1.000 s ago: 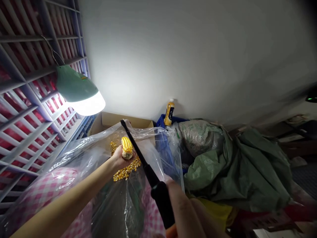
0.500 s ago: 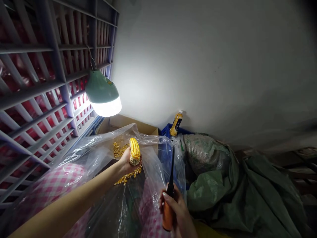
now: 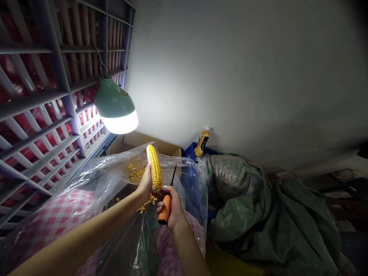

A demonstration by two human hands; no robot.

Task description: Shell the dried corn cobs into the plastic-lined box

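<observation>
My left hand [image 3: 145,184] grips a yellow ear of corn [image 3: 154,167] from its left side, the ear tilted nearly upright. Close by on the right, my right hand [image 3: 174,209] is wrapped round the orange handle of a screwdriver [image 3: 165,210], its dark shaft pointing up beside the ear. A small gap shows between shaft and corn. Beneath both hands spreads a clear plastic sheet [image 3: 112,168]. Loose corn kernels [image 3: 136,172] lie on it behind my left hand, and more are partly hidden below the hands.
A lit green lamp [image 3: 116,101] hangs from a purple-grey plastic crate wall [image 3: 67,99] at left. Behind the sheet stands a cardboard box [image 3: 161,144]. A yellow bottle [image 3: 202,142] leans by a blue crate [image 3: 189,151]. Full sacks [image 3: 235,174] and green tarpaulin [image 3: 299,226] lie to the right.
My right hand has brought the screwdriver up and left, close to the corn. My left hand has turned the ear, so more of its length shows. The view has shifted slightly.
</observation>
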